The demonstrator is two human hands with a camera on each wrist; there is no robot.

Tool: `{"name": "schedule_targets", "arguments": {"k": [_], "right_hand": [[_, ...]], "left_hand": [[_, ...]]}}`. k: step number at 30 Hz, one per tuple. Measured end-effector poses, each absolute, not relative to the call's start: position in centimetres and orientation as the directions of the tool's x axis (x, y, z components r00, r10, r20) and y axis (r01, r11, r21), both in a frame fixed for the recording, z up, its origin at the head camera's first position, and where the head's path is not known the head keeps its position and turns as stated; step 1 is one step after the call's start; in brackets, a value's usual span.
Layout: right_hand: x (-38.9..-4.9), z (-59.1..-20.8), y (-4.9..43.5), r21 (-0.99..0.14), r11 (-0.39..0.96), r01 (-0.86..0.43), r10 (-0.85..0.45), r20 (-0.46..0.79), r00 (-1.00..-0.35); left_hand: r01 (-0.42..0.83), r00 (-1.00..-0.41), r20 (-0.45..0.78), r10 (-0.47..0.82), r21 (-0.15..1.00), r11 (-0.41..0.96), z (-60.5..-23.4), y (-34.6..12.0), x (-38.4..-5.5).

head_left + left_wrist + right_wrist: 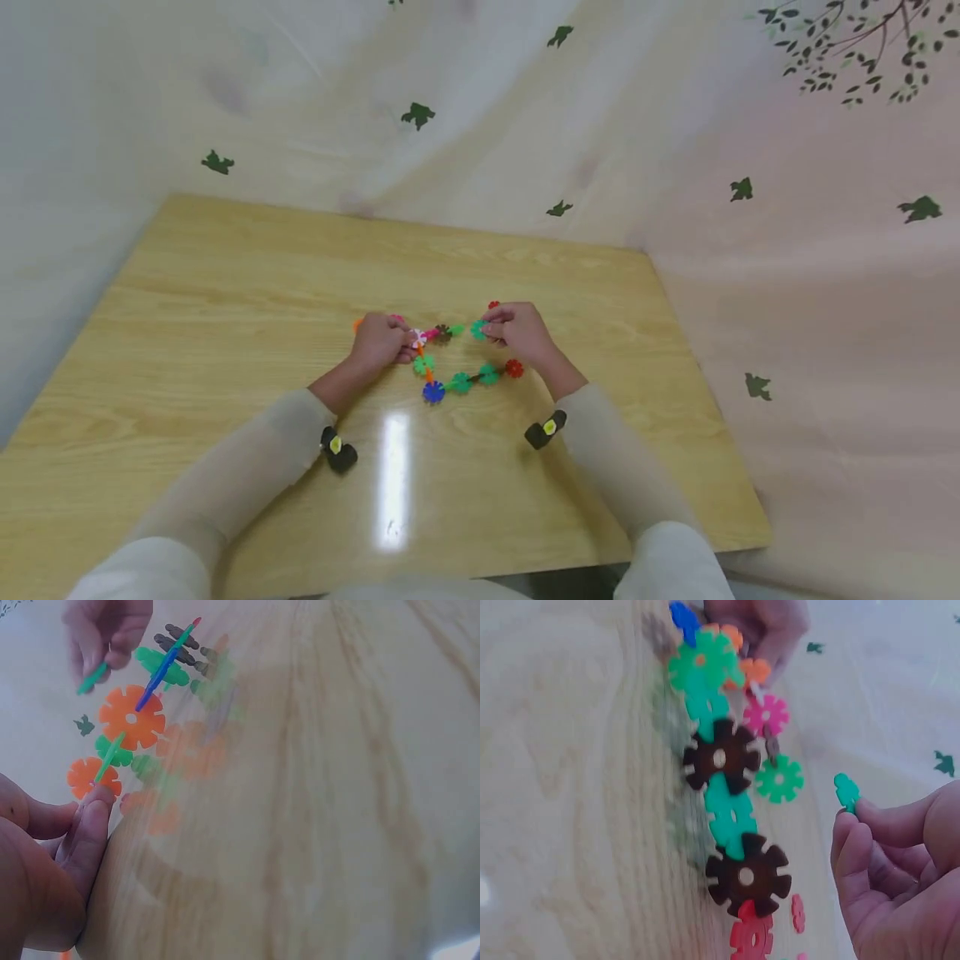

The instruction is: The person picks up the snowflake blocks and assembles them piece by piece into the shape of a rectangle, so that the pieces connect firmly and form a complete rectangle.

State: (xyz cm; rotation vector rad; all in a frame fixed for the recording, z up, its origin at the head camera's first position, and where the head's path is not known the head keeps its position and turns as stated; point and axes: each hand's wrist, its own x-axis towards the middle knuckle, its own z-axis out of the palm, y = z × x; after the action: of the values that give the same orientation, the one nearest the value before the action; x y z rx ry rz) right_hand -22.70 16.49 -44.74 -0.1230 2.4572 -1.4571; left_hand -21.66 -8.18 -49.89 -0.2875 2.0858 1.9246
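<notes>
The right hand (521, 335) pinches a green disc (846, 792) by its edge, mid-frame in the head view; so slight a hold could let it slip. The left hand (378, 343) grips the disc chain (461, 382) left of centre; uneven tugging might pop its joints.

Counter (225, 275): light wood grain, straight-edged, carrying one long white glare streak (393, 483) toward the near side. Backdrop (480, 71): pale, softly creased, rising behind the counter and along its right; marked with scattered dark green bird-like motifs (417, 115) and, upper right, one leafy branch (883, 23).
</notes>
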Motion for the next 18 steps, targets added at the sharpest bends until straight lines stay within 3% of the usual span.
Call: {"name": "schedule_targets", "arguments": {"k": [9,18], "right_hand": [[-25.2,-46.4,16.0,-0.838,0.52,0.165,-0.143,-0.276,-0.95],[-25.7,-47.6,15.5,-0.859,0.455,0.237,-0.136,-0.33,-0.934]], "left_hand": [[-0.325,-0.943,-0.33,0.037,0.941,0.094,-50.2,-8.2,-21.4],[-0.33,-0.942,-0.335,0.031,0.939,0.098,-50.0,-8.3,-21.2]]}}
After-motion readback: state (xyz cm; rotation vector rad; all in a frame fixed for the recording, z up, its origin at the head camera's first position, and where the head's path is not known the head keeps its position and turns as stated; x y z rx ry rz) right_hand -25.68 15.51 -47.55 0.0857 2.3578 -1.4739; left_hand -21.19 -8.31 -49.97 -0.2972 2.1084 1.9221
